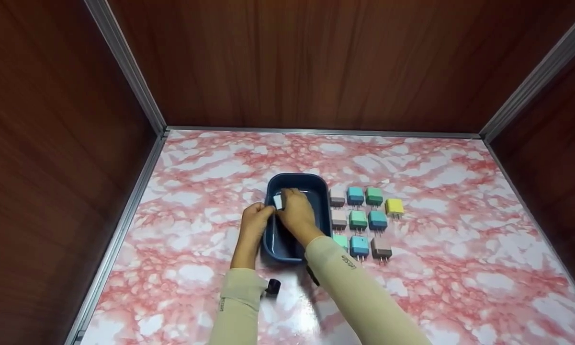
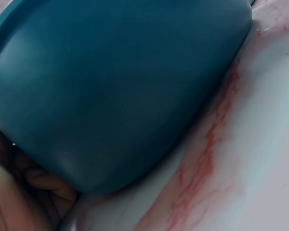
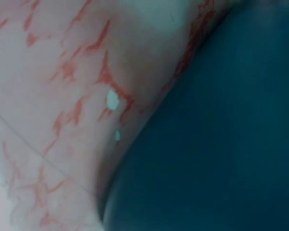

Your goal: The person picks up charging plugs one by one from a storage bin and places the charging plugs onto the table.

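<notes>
A deep blue rectangular bin (image 1: 274,254) stands on the marbled tabletop. My left hand (image 1: 254,223) grips its left rim, with the thumb over the edge and the fingers curled along the outer wall. In the left wrist view the bin's wall (image 2: 120,91) fills most of the picture, and the curled left fingers (image 2: 48,185) sit low at its side. My right hand (image 1: 297,211) reaches down inside the bin and holds a small white block (image 1: 278,201) near the left wall. Much of that block is hidden by the hand. The right wrist view shows only the bin's outside (image 3: 212,134) and tabletop.
Right of the bin, plug adapters with metal prongs lie in rows, among them a green one (image 1: 374,195), a blue one (image 1: 359,245) and a grey-brown one (image 1: 381,247). A yellow adapter (image 1: 394,207) lies at the far right. Wooden panels (image 1: 306,62) enclose the table.
</notes>
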{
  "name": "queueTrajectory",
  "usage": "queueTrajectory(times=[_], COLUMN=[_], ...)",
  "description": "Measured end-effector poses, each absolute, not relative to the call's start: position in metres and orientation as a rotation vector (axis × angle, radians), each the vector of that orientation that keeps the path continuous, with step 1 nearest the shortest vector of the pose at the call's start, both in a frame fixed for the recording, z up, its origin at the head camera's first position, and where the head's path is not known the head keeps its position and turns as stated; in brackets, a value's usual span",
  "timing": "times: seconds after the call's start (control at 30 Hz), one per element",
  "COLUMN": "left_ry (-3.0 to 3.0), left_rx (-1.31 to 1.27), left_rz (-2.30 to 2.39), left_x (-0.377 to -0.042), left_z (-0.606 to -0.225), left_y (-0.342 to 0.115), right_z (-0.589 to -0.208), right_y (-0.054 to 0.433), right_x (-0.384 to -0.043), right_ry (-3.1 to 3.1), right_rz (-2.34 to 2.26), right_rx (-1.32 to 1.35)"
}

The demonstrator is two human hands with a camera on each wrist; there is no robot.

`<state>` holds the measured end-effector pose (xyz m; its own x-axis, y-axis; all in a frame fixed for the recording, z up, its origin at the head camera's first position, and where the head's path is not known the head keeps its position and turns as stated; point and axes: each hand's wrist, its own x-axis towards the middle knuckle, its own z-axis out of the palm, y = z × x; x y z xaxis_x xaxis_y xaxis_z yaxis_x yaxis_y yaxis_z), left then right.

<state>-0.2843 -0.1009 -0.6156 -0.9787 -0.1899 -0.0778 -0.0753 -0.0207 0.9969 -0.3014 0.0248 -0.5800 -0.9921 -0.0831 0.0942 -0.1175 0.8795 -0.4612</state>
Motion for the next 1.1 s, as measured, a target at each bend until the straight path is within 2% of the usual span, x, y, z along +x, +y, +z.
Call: queueTrajectory(times=[1.1], left_ry=[-2.144], left_rx=[0.313], left_rz=[-2.179], left_x=[-0.285], left_z=[-0.615], left_y=[-0.1], right_z=[-0.582], right_y=[0.038], right_x=[-0.294], right_ry=[-2.957], right_rz=[0.849], right_rx=[0.154])
